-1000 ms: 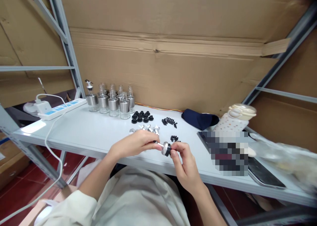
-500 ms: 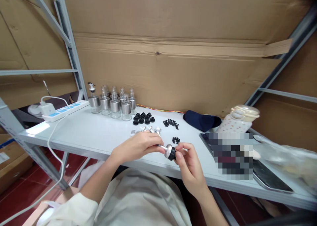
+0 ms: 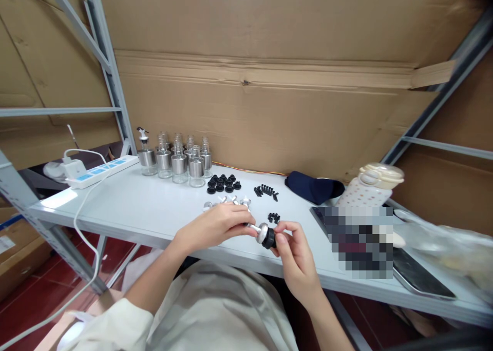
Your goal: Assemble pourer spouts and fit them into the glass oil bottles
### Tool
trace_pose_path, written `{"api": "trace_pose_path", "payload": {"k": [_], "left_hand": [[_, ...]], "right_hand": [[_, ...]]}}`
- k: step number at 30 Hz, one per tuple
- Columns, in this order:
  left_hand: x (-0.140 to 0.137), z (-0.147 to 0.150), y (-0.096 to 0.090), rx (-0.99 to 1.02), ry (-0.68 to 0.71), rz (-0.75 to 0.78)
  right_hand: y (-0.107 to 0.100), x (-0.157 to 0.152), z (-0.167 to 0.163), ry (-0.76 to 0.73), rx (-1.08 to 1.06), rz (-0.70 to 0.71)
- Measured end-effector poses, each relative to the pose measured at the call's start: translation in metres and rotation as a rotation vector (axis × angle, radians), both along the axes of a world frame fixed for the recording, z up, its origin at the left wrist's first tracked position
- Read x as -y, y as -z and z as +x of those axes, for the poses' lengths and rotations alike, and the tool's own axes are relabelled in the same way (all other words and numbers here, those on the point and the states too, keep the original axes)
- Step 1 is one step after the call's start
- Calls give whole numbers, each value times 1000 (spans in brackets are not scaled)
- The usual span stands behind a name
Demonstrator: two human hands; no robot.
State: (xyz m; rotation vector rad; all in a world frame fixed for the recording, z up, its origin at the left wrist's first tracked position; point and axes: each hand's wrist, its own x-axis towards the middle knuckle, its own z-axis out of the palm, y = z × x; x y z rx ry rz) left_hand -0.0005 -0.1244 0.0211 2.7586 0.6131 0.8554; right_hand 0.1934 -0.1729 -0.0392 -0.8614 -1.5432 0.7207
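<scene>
Between my hands, above the table's front edge, is a silver bottle pourer [image 3: 262, 233] with a black stopper end pointing right. My left hand [image 3: 221, 225] pinches its thin spout end. The fingers of my right hand [image 3: 295, 253] close on the black stopper [image 3: 269, 238]. Just beyond my left hand lie several silver pourer tops [image 3: 234, 201], partly hidden by it. Behind them are rows of black stoppers [image 3: 220, 183]. Small black caps [image 3: 273, 217] and longer black pieces [image 3: 266, 191] lie in groups farther right.
Several glass bottles with metal sleeves [image 3: 179, 165] stand at the back left; one bottle [image 3: 147, 160] bears a pourer. A power strip [image 3: 103, 172] lies at the left edge. Rightward are a navy cap [image 3: 314, 187], a dotted drink bottle [image 3: 365, 189], a phone [image 3: 421, 274] and a plastic bag [image 3: 450, 251].
The pourer has tilted slightly and my right-hand fingers have shifted a little on the black stopper. My left hand keeps its hold on the spout end.
</scene>
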Motion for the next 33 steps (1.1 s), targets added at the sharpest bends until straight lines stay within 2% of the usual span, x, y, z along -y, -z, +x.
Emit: {"api": "trace_pose_path", "payload": {"k": [6, 12, 15, 19, 22, 24, 26, 30, 33], "left_hand": [[-1, 0, 0, 2, -4, 4], [-3, -11, -4, 66, -97, 2], [-4, -16, -7, 76, -137, -28], [-8, -30, -12, 131, -252, -81], [-22, -51, -14, 244, -420, -130], [-37, -67, -9, 355, -548, -137], [-53, -81, -2, 454, -600, -154], [-77, -93, 15, 533, -569, -226], [-81, -92, 19, 504, -564, -266]], "right_hand": [[1, 0, 0, 23, -3, 17], [-3, 1, 7, 203, -103, 44], [-3, -1, 11, 219, -146, 19], [5, -5, 15, 209, -201, -37], [14, -10, 15, 188, -232, -108], [19, -14, 14, 186, -240, -156], [23, -18, 14, 197, -245, -183], [26, -21, 15, 200, -242, -194], [24, -22, 14, 216, -217, -203]]}}
